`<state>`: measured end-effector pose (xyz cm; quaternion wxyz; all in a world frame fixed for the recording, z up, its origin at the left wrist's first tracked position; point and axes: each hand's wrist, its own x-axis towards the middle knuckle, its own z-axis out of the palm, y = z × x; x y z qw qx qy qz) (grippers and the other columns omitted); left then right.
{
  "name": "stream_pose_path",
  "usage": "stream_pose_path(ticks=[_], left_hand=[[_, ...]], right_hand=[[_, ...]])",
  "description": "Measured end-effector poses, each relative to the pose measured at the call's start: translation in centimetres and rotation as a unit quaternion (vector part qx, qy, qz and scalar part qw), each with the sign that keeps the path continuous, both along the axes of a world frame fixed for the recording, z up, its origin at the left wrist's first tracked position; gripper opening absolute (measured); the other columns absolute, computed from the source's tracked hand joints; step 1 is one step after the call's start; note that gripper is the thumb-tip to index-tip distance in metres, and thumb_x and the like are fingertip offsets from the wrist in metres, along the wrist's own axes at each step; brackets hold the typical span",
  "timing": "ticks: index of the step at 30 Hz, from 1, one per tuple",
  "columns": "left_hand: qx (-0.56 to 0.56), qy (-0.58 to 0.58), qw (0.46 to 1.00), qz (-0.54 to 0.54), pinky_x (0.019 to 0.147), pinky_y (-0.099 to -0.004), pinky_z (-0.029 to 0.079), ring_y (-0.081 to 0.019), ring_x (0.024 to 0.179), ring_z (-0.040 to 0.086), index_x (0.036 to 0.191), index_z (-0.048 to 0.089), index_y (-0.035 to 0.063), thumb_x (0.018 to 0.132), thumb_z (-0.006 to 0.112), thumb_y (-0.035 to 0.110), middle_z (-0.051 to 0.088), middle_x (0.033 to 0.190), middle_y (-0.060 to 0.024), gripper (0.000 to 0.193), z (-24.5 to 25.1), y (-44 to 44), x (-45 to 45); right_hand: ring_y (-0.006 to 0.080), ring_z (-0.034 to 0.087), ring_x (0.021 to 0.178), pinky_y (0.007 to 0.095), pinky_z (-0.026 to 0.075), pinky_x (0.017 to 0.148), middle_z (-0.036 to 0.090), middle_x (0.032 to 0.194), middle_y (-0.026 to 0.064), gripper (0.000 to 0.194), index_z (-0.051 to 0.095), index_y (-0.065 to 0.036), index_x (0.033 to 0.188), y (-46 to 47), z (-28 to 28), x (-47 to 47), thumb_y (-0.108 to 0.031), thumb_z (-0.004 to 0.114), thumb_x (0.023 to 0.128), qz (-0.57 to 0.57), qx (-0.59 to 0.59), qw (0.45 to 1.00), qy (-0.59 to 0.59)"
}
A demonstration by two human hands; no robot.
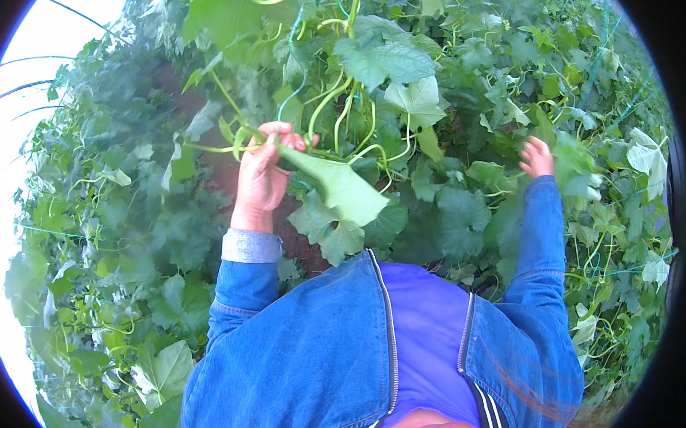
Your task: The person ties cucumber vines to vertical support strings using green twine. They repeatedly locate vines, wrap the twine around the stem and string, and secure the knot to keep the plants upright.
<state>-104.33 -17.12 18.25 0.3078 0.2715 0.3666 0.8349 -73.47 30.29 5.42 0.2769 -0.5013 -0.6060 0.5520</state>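
My left hand (pixel 261 180) is raised and pinches a green vine stem (pixel 232 98) between thumb and fingers. A blue-green twine (pixel 293 95) runs down from above to those same fingertips. From the hand a pale leaf (pixel 344 185) hangs to the right, its underside showing. Looped vine stems (pixel 338 114) dangle just beyond my fingers. On the far right, my right hand (pixel 537 157) reaches into the foliage with its fingers curled. A blurred leaf (pixel 573 161) lies against it; whether the fingers grip anything is not clear.
Dense climbing vines (pixel 166 233) stand on both sides. Thin twines (pixel 598 65) cross the foliage at the right, and another twine (pixel 54 230) stretches across the left. Bare soil (pixel 304 244) shows between leaves. Curved hoops (pixel 24 84) arch overhead at the upper left.
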Motion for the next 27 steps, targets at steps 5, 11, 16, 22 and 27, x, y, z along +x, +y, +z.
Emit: stream_pose_path(ticks=[5, 11, 16, 22, 27], left_hand=[[-0.023, 0.043, 0.999, 0.014, 0.073, -0.0224, 0.039, -0.0111, 0.080, 0.052, 0.103, 0.061, 0.0026, 0.090, 0.060, 0.017, 0.056, 0.082, -0.0016, 0.019, 2.1, 3.8, 1.9], [-0.014, 0.107, 0.993, -0.047, 0.073, -0.0235, 0.041, -0.0107, 0.080, 0.052, 0.104, 0.061, 0.0018, 0.091, 0.059, 0.019, 0.056, 0.082, -0.0016, 0.021, 5.3, 5.8, 3.5], [-0.041, 0.116, 0.991, -0.052, 0.075, -0.0268, 0.044, -0.0109, 0.079, 0.052, 0.103, 0.060, 0.0012, 0.092, 0.057, 0.019, 0.056, 0.083, -0.0019, 0.021, 7.9, 5.1, 4.2], [0.034, 0.100, 0.985, -0.136, 0.090, -0.0413, 0.050, -0.0127, 0.081, 0.056, 0.106, 0.058, -0.0001, 0.094, 0.054, 0.016, 0.056, 0.085, -0.0027, 0.020, 7.3, 8.2, 2.9], [0.015, 0.127, 0.972, -0.197, 0.091, -0.0420, 0.050, -0.0128, 0.083, 0.058, 0.107, 0.057, 0.0003, 0.094, 0.056, 0.017, 0.057, 0.088, -0.0030, 0.021, 7.3, 10.0, 3.6]], right_hand=[[0.0183, 0.058, 0.106, 0.0328, 0.046, 0.091, 0.060, 0.119, 0.0109, 0.039, 0.050, -0.004, 0.128, -15.9, 13.1, -10.5, -0.024, 0.052, 0.095, 0.398, 0.008, 0.910, 0.115], [0.0200, 0.057, 0.104, 0.0344, 0.047, 0.092, 0.060, 0.112, 0.0124, 0.039, 0.049, -0.002, 0.121, -18.6, 14.6, -21.0, -0.028, 0.058, 0.093, 0.406, -0.191, 0.846, 0.288], [0.0196, 0.060, 0.093, 0.0353, 0.049, 0.086, 0.062, 0.104, 0.0104, 0.022, 0.052, -0.005, 0.106, -20.1, 16.1, -21.8, -0.014, 0.062, 0.088, 0.352, -0.216, 0.813, 0.411], [0.0197, 0.060, 0.089, 0.0369, 0.050, 0.080, 0.062, 0.098, 0.0095, 0.020, 0.050, -0.006, 0.101, -20.2, 17.0, -20.6, -0.006, 0.062, 0.085, 0.233, -0.219, 0.779, 0.539], [0.0175, 0.060, 0.083, 0.0330, 0.053, 0.069, 0.063, 0.093, 0.0081, 0.019, 0.053, -0.005, 0.098, -18.4, 15.6, -20.0, -0.013, 0.063, 0.084, 0.231, -0.165, 0.887, 0.363]])
